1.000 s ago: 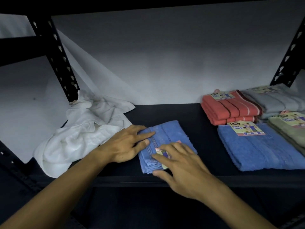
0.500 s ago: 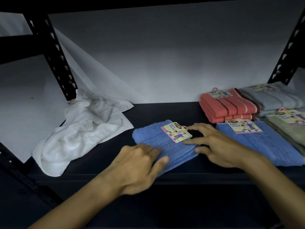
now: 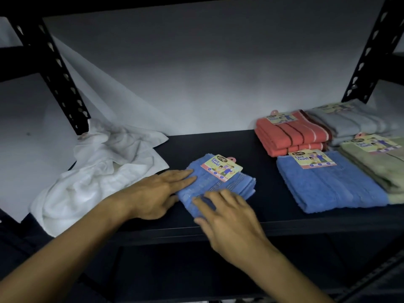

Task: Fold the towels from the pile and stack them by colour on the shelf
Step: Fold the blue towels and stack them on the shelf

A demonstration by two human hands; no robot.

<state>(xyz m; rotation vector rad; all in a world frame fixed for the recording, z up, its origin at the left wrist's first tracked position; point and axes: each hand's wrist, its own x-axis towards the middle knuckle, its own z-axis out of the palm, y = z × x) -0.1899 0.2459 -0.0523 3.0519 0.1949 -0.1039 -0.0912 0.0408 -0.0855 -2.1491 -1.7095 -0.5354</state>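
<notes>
- Folded blue towel [image 3: 218, 184] on the dark shelf [image 3: 218, 145], near the front edge, centre; card label [image 3: 221, 167] on top, facing up.
- Already folded and placed at right: larger blue towel [image 3: 328, 186] flat near the front, coral striped stack [image 3: 290, 136] behind it, grey towels [image 3: 354, 121] in the back corner, green towels [image 3: 376, 167] at far right.
- Not yet on its colour pile: well apart from the matching blue at right, bare shelf between.
- Left to do, judging by layout: move onto the blue at right; then the crumpled white towel [image 3: 98, 169] at left, unfolded, part hanging over the shelf's left end.
- No other loose towels in view; pile seemingly down to the white one, though the frame's dark lower part hides what may lie below.
- Left hand [image 3: 157, 191]: fingers straight and together, flat against the folded towel's left edge, tips on the fabric, nothing grasped.
- Right hand [image 3: 227, 217]: fingers spread, slightly bent, resting on the towel's front corner; pressing, not gripping. Thumb beside the front edge, contact hard to tell.
- Both hands bracket the small towel from left and front.
</notes>
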